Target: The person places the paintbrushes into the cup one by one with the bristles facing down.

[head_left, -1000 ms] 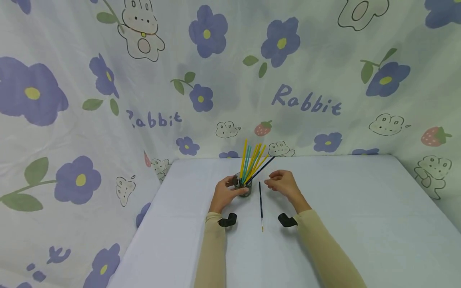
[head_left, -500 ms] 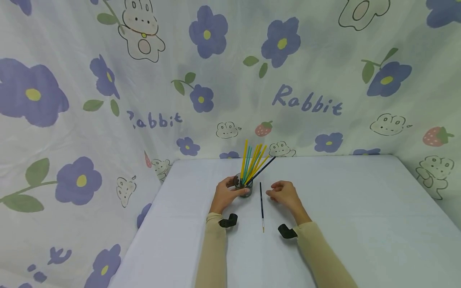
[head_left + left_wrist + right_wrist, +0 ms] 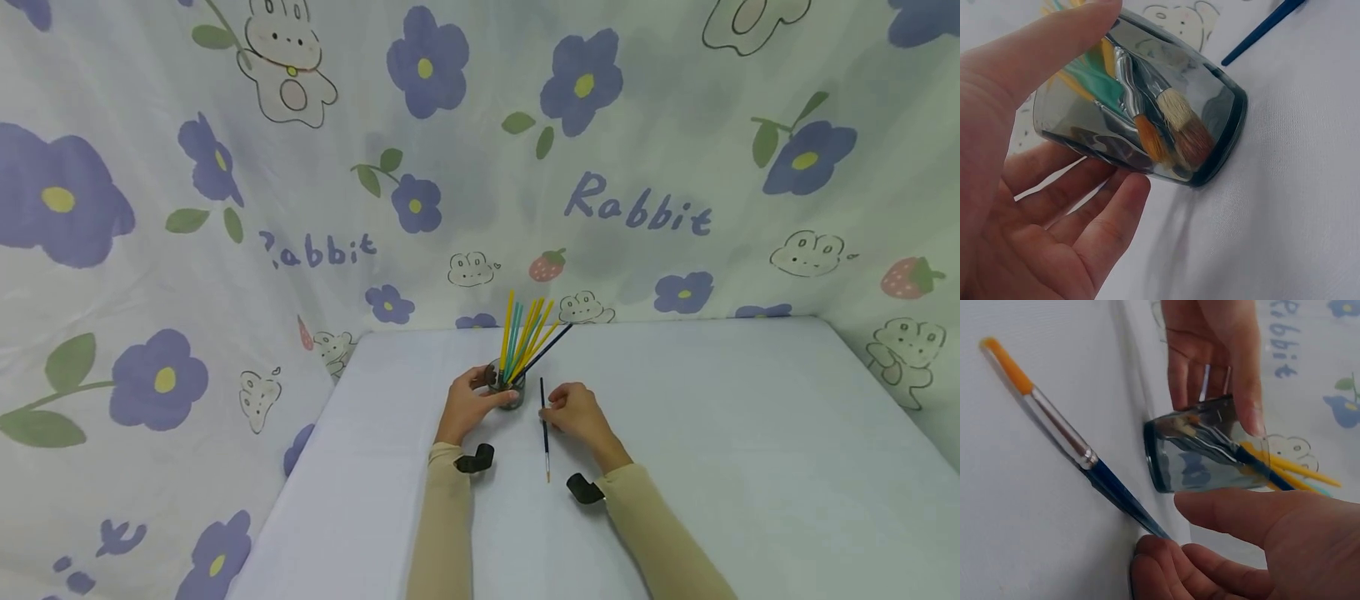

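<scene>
My left hand (image 3: 465, 410) holds a clear glass cup (image 3: 1213, 103), thumb on one side and fingers on the other. Inside stand several paintbrushes with yellow, green and dark blue handles, bristles (image 3: 1179, 112) down. A single paintbrush (image 3: 546, 446) with a dark blue handle lies on the table to the right of the cup, its orange bristle tip toward me. Over its handle is my right hand (image 3: 583, 414), fingertips at the handle. In the right wrist view the thumb (image 3: 1210, 509) stands apart from the bent fingers (image 3: 1160, 562), which hide the handle's end.
A white cloth covers the table (image 3: 735, 417). Behind and to the left hangs a curtain (image 3: 480, 192) printed with flowers and rabbits. A black wrist mount (image 3: 477, 458) sits at the left cuff and another black mount (image 3: 585, 489) at the right cuff.
My right hand has come down and left, from beside the loose paintbrush to its handle. The left hand keeps its hold on the cup; the loose paintbrush lies where it was.
</scene>
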The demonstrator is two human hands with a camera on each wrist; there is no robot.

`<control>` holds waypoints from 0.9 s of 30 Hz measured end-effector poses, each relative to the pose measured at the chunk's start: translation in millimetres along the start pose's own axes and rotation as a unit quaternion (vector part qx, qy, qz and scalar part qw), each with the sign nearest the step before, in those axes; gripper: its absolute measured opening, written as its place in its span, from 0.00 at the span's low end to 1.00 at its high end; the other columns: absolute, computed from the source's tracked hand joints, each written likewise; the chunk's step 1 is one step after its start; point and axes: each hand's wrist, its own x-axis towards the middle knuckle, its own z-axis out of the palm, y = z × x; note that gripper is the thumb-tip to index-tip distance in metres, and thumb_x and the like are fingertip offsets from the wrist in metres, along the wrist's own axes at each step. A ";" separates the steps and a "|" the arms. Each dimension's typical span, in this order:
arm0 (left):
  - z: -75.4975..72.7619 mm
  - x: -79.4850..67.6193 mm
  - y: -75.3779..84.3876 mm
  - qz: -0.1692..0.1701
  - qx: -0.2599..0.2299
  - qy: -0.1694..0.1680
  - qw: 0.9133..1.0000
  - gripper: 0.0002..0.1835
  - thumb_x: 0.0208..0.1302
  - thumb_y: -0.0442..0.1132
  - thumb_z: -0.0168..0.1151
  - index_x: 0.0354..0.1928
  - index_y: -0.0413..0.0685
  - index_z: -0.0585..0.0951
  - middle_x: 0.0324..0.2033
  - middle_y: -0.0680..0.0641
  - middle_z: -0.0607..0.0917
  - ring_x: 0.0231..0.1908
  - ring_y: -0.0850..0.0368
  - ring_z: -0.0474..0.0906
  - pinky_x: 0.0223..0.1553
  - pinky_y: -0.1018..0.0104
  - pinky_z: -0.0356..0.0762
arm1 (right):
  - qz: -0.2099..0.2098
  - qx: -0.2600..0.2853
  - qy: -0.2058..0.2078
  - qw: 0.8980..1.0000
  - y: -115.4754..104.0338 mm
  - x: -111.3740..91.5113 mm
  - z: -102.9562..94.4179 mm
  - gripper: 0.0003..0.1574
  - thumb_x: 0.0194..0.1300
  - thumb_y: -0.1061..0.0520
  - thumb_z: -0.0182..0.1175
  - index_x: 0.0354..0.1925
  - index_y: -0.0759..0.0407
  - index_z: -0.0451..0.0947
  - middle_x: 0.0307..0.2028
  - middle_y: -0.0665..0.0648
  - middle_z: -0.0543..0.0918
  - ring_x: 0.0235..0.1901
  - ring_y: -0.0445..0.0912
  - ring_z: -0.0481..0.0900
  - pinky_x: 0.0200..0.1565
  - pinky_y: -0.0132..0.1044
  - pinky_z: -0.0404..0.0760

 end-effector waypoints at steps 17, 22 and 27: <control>-1.6 -0.7 3.3 0.003 0.001 0.001 1.000 0.45 0.47 0.58 0.84 0.67 0.47 0.79 0.59 0.45 0.85 0.63 0.46 0.80 0.63 0.55 0.85 | 0.002 -0.171 0.009 0.985 -14.9 -11.9 2.9 0.21 0.54 0.61 0.73 0.45 0.68 0.82 0.36 0.62 0.87 0.32 0.51 0.82 0.35 0.46 0.86; -1.9 -0.6 2.5 0.011 -0.004 -0.002 1.000 0.45 0.48 0.57 0.83 0.67 0.46 0.79 0.58 0.44 0.85 0.63 0.45 0.80 0.63 0.55 0.85 | 0.013 -0.237 -0.002 0.971 -19.0 -16.9 0.5 0.17 0.54 0.55 0.75 0.37 0.62 0.80 0.32 0.58 0.84 0.29 0.52 0.81 0.30 0.46 0.82; -2.0 -1.0 0.7 0.010 0.000 -0.006 1.000 0.44 0.49 0.57 0.83 0.67 0.47 0.79 0.59 0.43 0.85 0.64 0.45 0.79 0.63 0.54 0.85 | 0.019 -0.231 -0.015 0.973 -16.6 -18.8 -3.7 0.15 0.54 0.55 0.74 0.32 0.60 0.77 0.27 0.55 0.81 0.26 0.50 0.79 0.26 0.41 0.76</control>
